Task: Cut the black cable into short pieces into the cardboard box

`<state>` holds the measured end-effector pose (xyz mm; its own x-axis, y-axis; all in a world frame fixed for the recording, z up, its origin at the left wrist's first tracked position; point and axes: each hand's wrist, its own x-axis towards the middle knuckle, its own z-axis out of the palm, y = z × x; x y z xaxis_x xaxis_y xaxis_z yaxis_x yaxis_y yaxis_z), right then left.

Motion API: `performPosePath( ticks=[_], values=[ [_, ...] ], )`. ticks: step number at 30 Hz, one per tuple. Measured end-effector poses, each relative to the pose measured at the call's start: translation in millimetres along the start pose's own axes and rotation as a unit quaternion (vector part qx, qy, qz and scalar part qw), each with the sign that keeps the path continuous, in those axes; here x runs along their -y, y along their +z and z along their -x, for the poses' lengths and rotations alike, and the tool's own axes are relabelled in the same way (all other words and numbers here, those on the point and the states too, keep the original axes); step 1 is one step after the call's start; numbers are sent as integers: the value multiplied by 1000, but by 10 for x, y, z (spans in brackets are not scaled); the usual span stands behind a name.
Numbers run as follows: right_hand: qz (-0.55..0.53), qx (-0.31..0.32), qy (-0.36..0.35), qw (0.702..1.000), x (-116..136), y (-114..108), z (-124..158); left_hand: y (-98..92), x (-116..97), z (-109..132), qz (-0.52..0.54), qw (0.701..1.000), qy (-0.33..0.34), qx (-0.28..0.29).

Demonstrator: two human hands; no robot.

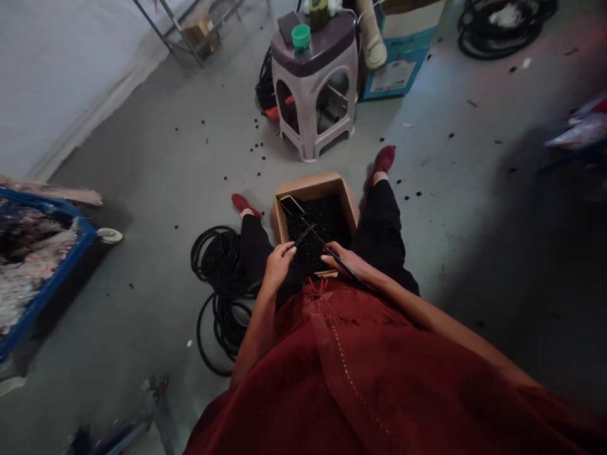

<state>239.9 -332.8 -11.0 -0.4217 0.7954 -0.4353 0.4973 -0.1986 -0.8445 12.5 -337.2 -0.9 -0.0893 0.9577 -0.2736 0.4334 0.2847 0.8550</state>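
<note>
My left hand [279, 265] grips a short black item [301, 236], whose exact kind is too small to tell. My right hand [344, 262] holds a thin black rod or cable [334, 253] running diagonally across the box. Both hands are just above the near edge of a brown cardboard box [315, 188], which sits at my lap and between my legs. The box is heaped with small black pieces [317, 227]. A smartphone [291, 205] lies on them in the far left corner.
A coil of black cable [220, 278] lies by my left leg, and another [493, 28] at the far right. Black bits dot the grey floor. A plastic stool [315, 95] stands ahead, and a blue-rimmed cart [47, 253] of scraps stands left.
</note>
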Motion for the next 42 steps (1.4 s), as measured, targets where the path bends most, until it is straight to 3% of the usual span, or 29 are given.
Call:
performPosePath(
  ticks=[15,24,42],
  values=[
    [22,-5,5,1000,2,8,-39,9,-11,23,-44,999,11,29],
    [125,-45,-47,990,7,-4,-48,-12,9,23,-60,997,11,44],
    [205,-59,-24,977,-52,-15,2,-24,11,44,-10,995,-24,92]
  ],
)
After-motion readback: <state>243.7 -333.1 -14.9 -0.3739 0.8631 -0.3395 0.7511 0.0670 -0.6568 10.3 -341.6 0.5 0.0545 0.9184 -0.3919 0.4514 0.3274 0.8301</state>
